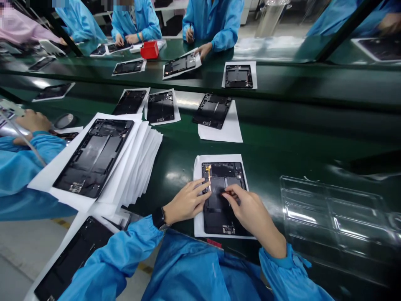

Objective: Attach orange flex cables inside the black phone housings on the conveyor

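A black tablet back frame (pixel 221 217) lies on a white sheet (pixel 198 165) on the green belt in front of me. A thin orange flex strip (pixel 209 175) runs down its upper left part. My left hand (pixel 186 202) rests on the frame's left edge, fingers stretched toward the strip. My right hand (pixel 247 207) hovers over the frame's middle, thumb and forefinger pinched on a small part I cannot make out.
A fanned stack of white sheets (pixel 140 163) with another black frame (pixel 94 156) sits to my left. More frames on sheets lie further up the belt (pixel 216 110). A clear plastic tray (pixel 332 217) lies at right. Other workers in blue coats sit across and at left.
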A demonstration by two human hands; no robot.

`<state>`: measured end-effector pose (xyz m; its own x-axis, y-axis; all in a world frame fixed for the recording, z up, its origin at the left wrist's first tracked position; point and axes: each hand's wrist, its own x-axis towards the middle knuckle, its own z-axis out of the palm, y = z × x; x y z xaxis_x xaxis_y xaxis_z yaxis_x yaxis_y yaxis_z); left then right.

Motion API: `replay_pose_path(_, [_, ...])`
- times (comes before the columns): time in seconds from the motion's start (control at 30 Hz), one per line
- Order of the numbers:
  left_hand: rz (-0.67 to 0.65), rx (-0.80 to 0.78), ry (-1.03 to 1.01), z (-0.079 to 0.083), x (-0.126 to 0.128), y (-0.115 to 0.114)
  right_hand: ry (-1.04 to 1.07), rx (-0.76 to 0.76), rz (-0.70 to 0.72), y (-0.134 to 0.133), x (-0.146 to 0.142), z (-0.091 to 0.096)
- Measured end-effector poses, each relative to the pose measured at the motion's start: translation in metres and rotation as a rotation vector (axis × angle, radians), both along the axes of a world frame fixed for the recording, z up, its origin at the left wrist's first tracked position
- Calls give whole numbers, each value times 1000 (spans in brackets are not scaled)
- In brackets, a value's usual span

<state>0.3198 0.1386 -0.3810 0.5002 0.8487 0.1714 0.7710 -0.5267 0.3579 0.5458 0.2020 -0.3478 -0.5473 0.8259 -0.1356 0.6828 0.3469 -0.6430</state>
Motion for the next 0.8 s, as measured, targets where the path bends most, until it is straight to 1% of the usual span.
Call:
replay_pose_path(0.2, [4,-22,-4,0,0,0,-151,77,85,2,-13,3])
replay_pose_path(0.27, [-13,-26,-45,0,-3,0,-216,105,131,2,-20,6])
replay_pose_path(0.33, [1,-38,-130,1,-7,-1,-286,140,193,3,-27,9])
replay_pose_path(0.37, [35,-48,-179,2,-8,-3,-316,160,226,2,-31,10])
replay_pose_path(0.47, [208,-83,-276,2,-6,-14,-362,224,313,1,-40,10])
replay_pose_path(0.53, [304,-110,-278,0,2,-23,-366,264,362,-2,-46,8])
replay_pose_path(0.6, [358,-126,-262,-3,13,-31,-363,296,400,-6,-50,5])
replay_pose_path(0.7, [416,-116,-227,-10,28,-38,-343,312,390,-11,-52,-2])
replay_pose_path(0.8, [441,-86,-201,-16,35,-40,-257,253,316,-11,-47,-8])
